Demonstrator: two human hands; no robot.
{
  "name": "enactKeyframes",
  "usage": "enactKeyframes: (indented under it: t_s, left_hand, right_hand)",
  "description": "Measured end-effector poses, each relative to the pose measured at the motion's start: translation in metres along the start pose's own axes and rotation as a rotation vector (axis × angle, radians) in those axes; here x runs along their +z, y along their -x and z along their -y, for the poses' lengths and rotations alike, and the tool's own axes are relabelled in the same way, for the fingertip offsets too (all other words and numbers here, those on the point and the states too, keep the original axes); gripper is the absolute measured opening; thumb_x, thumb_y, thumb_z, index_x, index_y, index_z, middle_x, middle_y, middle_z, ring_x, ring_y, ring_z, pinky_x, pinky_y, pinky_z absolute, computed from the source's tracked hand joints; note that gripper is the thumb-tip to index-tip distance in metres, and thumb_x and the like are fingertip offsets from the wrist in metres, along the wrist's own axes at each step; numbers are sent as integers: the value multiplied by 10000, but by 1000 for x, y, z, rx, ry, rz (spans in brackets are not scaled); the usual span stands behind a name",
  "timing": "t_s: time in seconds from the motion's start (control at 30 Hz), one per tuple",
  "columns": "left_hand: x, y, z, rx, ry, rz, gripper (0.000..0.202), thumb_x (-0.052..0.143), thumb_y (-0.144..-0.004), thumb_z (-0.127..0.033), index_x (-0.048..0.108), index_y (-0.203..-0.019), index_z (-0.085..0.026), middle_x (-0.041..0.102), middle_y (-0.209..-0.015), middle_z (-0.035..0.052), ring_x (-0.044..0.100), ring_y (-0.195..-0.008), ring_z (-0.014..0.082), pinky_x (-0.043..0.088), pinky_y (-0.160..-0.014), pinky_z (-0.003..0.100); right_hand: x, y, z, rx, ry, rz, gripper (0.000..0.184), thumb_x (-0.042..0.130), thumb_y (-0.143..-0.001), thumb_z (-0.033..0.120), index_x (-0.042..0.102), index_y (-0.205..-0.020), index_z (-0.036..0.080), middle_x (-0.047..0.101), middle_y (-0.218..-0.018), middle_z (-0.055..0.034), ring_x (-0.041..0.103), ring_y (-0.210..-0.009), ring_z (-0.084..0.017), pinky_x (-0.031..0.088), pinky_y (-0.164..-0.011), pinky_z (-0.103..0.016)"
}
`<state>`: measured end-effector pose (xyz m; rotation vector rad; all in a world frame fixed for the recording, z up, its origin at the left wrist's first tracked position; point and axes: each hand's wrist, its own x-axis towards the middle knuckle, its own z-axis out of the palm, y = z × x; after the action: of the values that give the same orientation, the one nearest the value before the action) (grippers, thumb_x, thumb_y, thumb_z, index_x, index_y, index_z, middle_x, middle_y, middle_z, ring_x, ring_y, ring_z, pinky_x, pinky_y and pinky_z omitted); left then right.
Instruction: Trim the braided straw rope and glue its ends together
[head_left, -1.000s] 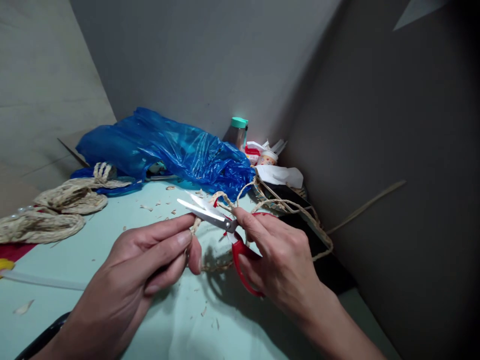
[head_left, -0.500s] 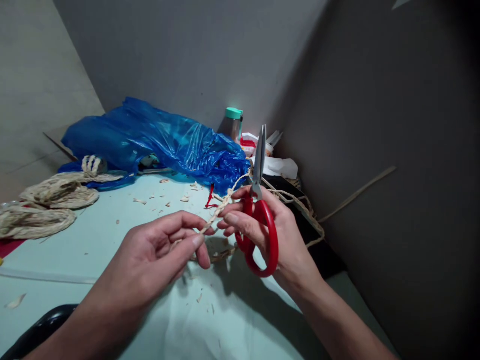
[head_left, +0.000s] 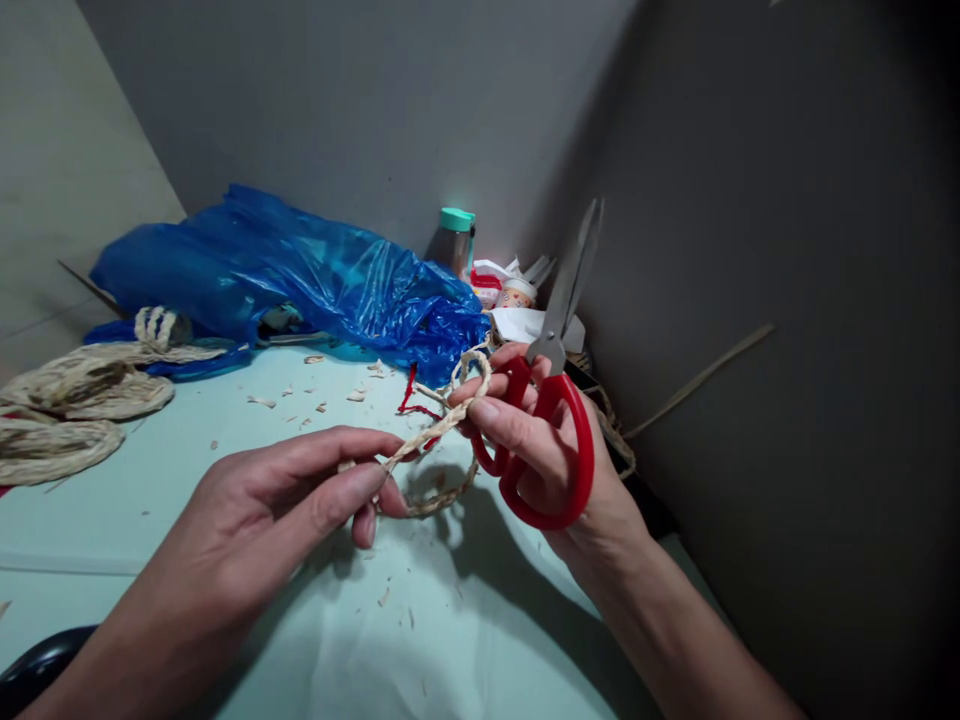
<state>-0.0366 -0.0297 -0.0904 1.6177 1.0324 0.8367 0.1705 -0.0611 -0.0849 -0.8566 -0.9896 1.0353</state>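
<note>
Braided cord, straw-coloured, runs through the middle of the view, lifted above the pale green table; take it as the centre of the clock. Left hand, at eight o'clock, pinches the cord's near part between thumb and index finger, the other fingers loosely curled beneath. Right hand, at three o'clock, presses thumb and finger on the cord's farther part, where it bends into a small loop at one o'clock. That same hand also carries scissors, red handles against the palm and fingers, blades almost together and pointing to one o'clock; exactly how the fingers pass through the handles cannot be told. A stretch of similar cord curves below the hands at five o'clock; whether it is the same piece is unclear.

Red string lies just beside the cord at eleven o'clock. Farther along eleven spreads a crumpled blue plastic bag. A bottle with a teal lid stands at twelve, a patterned cup at one. Pale scraps dot the table toward ten, and a thick straw-coloured bundle sits at nine.
</note>
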Motion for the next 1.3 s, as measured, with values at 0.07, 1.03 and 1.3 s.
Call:
enactKeyframes:
  t_s: [0.07, 1.03, 1.3]
  left_hand:
    - [1, 0, 2, 33, -52, -25, 200, 745, -803, -491, 800, -962, -383, 774, -676, -45, 661, -536, 144, 544, -559, 187]
    - [9, 14, -1, 268, -363, -323, 180, 730, -788, -425, 765, -953, -489, 803, -913, -88, 729, -755, 136, 556, -653, 142]
    - [7, 5, -4, 216, -286, -263, 75, 717, -757, -438, 782, -790, -421, 762, -718, -69, 675, -558, 116, 503, -479, 119]
  right_hand:
    - [0, 0, -1, -34, -14, 20, 335, 808, -797, 230, 537, -992, 259, 765, -872, 46, 723, -822, -139, 562, -729, -258]
    - [-1, 0, -4, 78, -42, 22, 453, 872, -751, 302, 542, -1059, 273, 674, -784, 57, 645, -616, -100, 469, -507, -188]
    - [1, 1, -8, 49, -45, 20, 406, 849, -773, 265, 546, -1043, 253, 628, -730, 82, 593, -554, -68, 482, -501, -174]
